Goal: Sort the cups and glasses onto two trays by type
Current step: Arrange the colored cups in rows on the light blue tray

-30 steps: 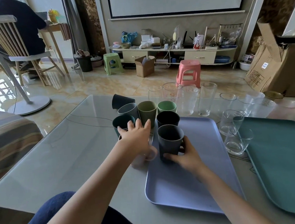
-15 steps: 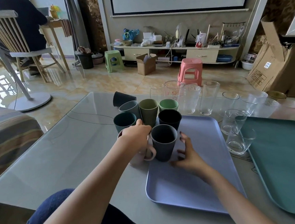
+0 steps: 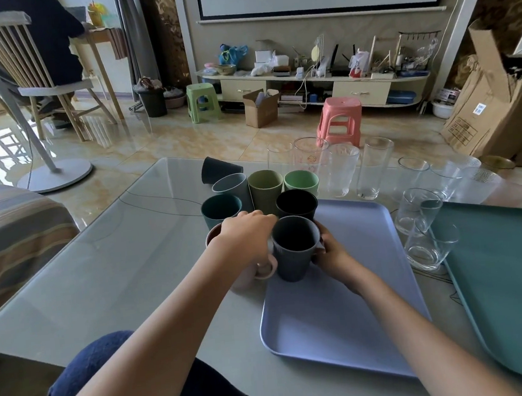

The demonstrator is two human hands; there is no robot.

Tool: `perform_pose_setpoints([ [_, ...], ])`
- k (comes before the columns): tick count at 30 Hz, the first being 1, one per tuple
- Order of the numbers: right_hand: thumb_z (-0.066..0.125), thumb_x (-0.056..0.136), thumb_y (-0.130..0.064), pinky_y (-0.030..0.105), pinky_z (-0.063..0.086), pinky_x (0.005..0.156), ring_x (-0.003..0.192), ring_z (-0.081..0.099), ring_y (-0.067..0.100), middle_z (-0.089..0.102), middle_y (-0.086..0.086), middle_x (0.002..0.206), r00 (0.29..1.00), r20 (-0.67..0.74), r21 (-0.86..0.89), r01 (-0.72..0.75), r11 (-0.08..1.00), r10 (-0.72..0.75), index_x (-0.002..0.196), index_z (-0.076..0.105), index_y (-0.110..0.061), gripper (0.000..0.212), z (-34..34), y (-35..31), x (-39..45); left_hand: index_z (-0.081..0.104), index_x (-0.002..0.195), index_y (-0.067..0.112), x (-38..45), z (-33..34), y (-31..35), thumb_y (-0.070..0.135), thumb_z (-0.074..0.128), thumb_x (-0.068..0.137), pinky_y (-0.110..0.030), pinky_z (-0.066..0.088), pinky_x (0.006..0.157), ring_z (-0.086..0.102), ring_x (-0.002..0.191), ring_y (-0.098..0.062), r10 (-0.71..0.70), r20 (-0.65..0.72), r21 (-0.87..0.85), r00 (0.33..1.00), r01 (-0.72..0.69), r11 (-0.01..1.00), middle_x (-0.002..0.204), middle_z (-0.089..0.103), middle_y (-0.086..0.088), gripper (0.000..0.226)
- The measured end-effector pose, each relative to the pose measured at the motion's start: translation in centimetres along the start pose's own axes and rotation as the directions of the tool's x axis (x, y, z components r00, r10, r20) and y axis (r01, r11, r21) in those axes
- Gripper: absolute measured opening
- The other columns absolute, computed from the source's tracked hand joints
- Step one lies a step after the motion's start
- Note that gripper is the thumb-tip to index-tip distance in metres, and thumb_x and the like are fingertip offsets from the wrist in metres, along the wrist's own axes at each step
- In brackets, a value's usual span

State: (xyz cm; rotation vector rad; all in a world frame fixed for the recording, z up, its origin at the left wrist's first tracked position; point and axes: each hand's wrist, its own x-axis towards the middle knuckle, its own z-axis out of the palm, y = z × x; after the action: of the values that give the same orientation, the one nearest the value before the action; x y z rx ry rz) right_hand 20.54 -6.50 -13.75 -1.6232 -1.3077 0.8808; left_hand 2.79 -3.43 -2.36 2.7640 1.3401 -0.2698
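Observation:
A lavender tray (image 3: 342, 310) lies in front of me, a teal tray (image 3: 513, 286) to its right. A dark grey mug (image 3: 294, 251) stands at the lavender tray's near-left corner; my right hand (image 3: 332, 253) wraps its right side. A black cup (image 3: 296, 204) sits behind it on the tray. My left hand (image 3: 246, 238) covers a pink mug (image 3: 253, 272) just left of the tray, fingers curled over its rim. Teal (image 3: 219, 209), grey-blue (image 3: 230, 186), olive (image 3: 265, 186) and light green (image 3: 301, 181) cups cluster behind. Several clear glasses (image 3: 374, 169) stand to the right.
A dark cup (image 3: 219, 170) lies on its side at the table's far edge. Two short glasses (image 3: 427, 243) stand between the trays. A striped sofa (image 3: 10, 232) borders the glass table (image 3: 118, 273) on the left. Stools, boxes and a fan stand on the floor beyond.
My right hand was lying open on the tray half a second ago and has closed back around the grey mug. My left hand has curled tighter over the pink mug.

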Motion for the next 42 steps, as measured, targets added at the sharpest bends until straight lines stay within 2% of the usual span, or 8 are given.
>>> perform_pose_setpoints([
  [5, 0.035, 0.084, 0.018, 0.002, 0.041, 0.068, 0.130, 0.042, 0.024, 0.045, 0.011, 0.141, 0.999, -0.042, -0.014, -0.015, 1.000, 0.014, 0.143, 0.030, -0.007, 0.064, 0.1, 0.1, -0.5, 0.049, 0.129, 0.019, 0.1, 0.0, -0.1, 0.035, 0.080, 0.066, -0.035, 0.043, 0.072, 0.052, 0.116, -0.028, 0.006, 0.013, -0.006, 1.000, -0.006, 1.000, 0.124, 0.055, -0.004, 0.072],
  [9, 0.043, 0.087, 0.015, -0.003, 0.040, 0.065, 0.121, 0.040, 0.012, 0.042, 0.009, 0.143, 0.999, -0.046, 0.039, -0.014, 0.999, 0.016, 0.145, 0.024, -0.009, 0.066, -0.3, -0.5, -1.3, 0.052, 0.121, 0.021, 0.3, 0.0, -0.3, 0.043, 0.079, 0.063, -0.035, 0.046, 0.072, 0.055, 0.111, -0.026, 0.027, -0.020, -0.095, 0.999, -0.029, 0.995, 0.118, 0.059, -0.002, 0.068],
  [13, 0.047, 0.085, 0.012, 0.004, 0.045, 0.064, 0.127, 0.039, 0.014, 0.041, 0.003, 0.142, 0.999, -0.040, 0.073, -0.011, 0.997, 0.014, 0.146, 0.024, -0.015, 0.071, -0.4, -0.8, -2.1, 0.056, 0.117, 0.023, 0.5, 0.0, 0.2, 0.056, 0.071, 0.072, -0.031, 0.041, 0.067, 0.058, 0.105, -0.023, 0.029, -0.083, -0.146, 0.996, -0.041, 0.988, 0.113, 0.064, 0.000, 0.057],
  [19, 0.043, 0.087, 0.009, 0.036, 0.043, 0.094, 0.133, 0.038, 0.019, 0.037, 0.004, 0.148, 0.995, -0.104, 0.056, 0.011, 0.998, -0.005, 0.147, 0.019, -0.027, 0.074, -0.6, -1.2, -2.1, 0.055, 0.120, 0.023, 0.5, 0.1, 0.2, 0.057, 0.069, 0.073, -0.033, 0.043, 0.072, 0.059, 0.105, -0.024, 0.024, -0.094, -0.165, 0.995, -0.040, 0.985, 0.114, 0.066, -0.001, 0.059],
  [23, 0.040, 0.085, 0.008, 0.030, 0.039, 0.097, 0.127, 0.044, 0.022, 0.037, 0.005, 0.147, 0.971, -0.165, -0.221, 0.137, 0.966, -0.176, 0.145, 0.024, -0.038, 0.078, -1.8, -2.2, -1.4, 0.046, 0.132, 0.031, 0.3, -0.2, 0.1, 0.058, 0.070, 0.072, -0.041, 0.039, 0.093, 0.053, 0.117, -0.026, 0.028, -0.098, -0.166, 0.995, -0.045, 0.985, 0.125, 0.062, 0.001, 0.070],
  [29, 0.047, 0.089, -0.003, 0.035, 0.044, 0.080, 0.080, 0.054, 0.023, 0.048, 0.011, 0.120, 0.976, -0.098, -0.400, 0.142, 0.906, -0.196, 0.106, 0.056, -0.018, 0.024, -2.6, -3.4, 0.2, 0.065, 0.103, 0.024, 0.5, -0.1, 0.9, 0.056, 0.065, 0.078, -0.039, 0.032, 0.089, 0.052, 0.107, -0.025, 0.071, -0.112, -0.086, 0.991, -0.081, 0.993, 0.106, 0.065, 0.000, 0.040],
  [34, 0.049, 0.095, -0.019, 0.040, 0.047, 0.083, 0.096, 0.055, 0.028, 0.050, 0.006, 0.118, 0.969, -0.137, -0.507, 0.110, 0.855, -0.206, 0.102, 0.058, -0.015, 0.012, -3.1, -4.5, 0.9, 0.066, 0.098, 0.021, 0.7, 0.1, 1.3, 0.055, 0.066, 0.079, -0.035, 0.031, 0.084, 0.049, 0.107, -0.025, 0.088, -0.155, -0.103, 0.984, -0.105, 0.989, 0.103, 0.065, -0.002, 0.039],
  [42, 0.051, 0.093, -0.013, 0.042, 0.048, 0.085, 0.098, 0.056, 0.029, 0.051, 0.007, 0.121, 0.969, -0.146, -0.502, 0.101, 0.859, -0.199, 0.103, 0.060, -0.017, 0.014, -3.5, -4.4, 0.3, 0.065, 0.101, 0.022, 0.9, 0.3, 1.6, 0.055, 0.064, 0.080, -0.034, 0.030, 0.083, 0.048, 0.109, -0.025, 0.097, -0.142, -0.091, 0.985, -0.111, 0.990, 0.106, 0.064, -0.003, 0.039],
])
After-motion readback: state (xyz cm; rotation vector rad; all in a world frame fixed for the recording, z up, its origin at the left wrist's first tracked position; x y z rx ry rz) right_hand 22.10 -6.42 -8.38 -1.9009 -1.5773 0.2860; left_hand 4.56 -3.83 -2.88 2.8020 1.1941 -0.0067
